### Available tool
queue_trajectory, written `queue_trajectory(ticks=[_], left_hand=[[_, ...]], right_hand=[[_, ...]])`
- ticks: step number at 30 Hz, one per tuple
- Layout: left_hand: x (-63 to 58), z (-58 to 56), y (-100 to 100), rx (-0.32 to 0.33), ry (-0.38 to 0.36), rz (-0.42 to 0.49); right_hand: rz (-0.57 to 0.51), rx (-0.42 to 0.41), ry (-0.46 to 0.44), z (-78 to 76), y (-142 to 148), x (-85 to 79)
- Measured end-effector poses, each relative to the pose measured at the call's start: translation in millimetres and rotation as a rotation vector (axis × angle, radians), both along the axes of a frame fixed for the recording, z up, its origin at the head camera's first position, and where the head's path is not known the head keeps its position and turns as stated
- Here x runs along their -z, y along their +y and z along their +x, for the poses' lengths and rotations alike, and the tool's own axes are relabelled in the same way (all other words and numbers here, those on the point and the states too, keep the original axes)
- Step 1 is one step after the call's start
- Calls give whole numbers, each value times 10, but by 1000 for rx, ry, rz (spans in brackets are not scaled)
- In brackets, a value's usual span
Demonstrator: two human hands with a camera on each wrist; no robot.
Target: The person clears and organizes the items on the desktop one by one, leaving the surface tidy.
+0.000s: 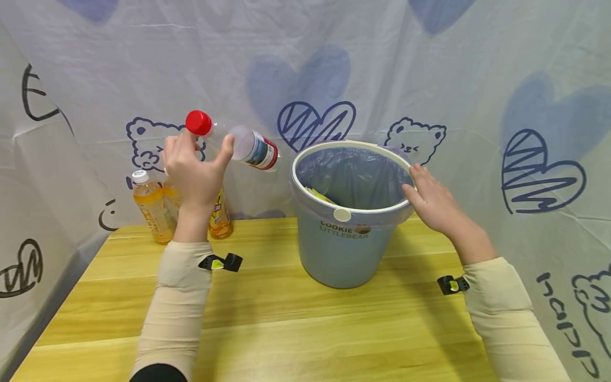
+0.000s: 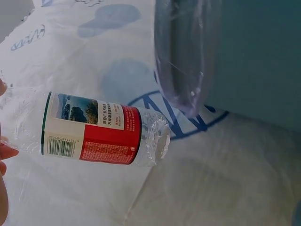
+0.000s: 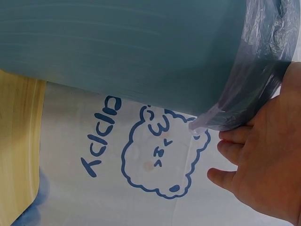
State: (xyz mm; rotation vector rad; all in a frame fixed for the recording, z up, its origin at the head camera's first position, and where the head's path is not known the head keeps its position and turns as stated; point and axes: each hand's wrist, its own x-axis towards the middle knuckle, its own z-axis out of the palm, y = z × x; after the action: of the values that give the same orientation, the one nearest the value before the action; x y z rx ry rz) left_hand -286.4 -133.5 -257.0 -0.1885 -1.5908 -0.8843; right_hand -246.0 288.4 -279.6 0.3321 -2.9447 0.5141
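My left hand [image 1: 193,172] grips a clear plastic bottle [image 1: 255,147] near its red cap [image 1: 198,122]. The bottle lies nearly sideways in the air, its base toward the bin. In the left wrist view its red and white label [image 2: 91,127] with a barcode shows, and no liquid is visible inside. A grey-blue trash bin [image 1: 334,254], lined with a thin plastic bag [image 1: 363,172], stands on the table. My right hand [image 1: 434,201] rests on the right side of the bin's white rim. Something yellow [image 1: 320,195] lies inside the bin.
Behind my left hand stand several bottles of orange drink, one with a white cap [image 1: 155,207], another with a patterned label [image 1: 220,217]. The wooden table [image 1: 286,334] ends against a white cloth [image 1: 215,53] printed with hearts and bears.
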Motion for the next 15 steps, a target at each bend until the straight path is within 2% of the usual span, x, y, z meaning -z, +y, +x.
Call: queue_trajectory(ticks=[7,15], left_hand=[[-87,1,99,32,38,42],[-104,-5,228,48,75,46]], right_hand=[[-3,0,0,-2,4,-2],[-4,3,2,-12,5,7]])
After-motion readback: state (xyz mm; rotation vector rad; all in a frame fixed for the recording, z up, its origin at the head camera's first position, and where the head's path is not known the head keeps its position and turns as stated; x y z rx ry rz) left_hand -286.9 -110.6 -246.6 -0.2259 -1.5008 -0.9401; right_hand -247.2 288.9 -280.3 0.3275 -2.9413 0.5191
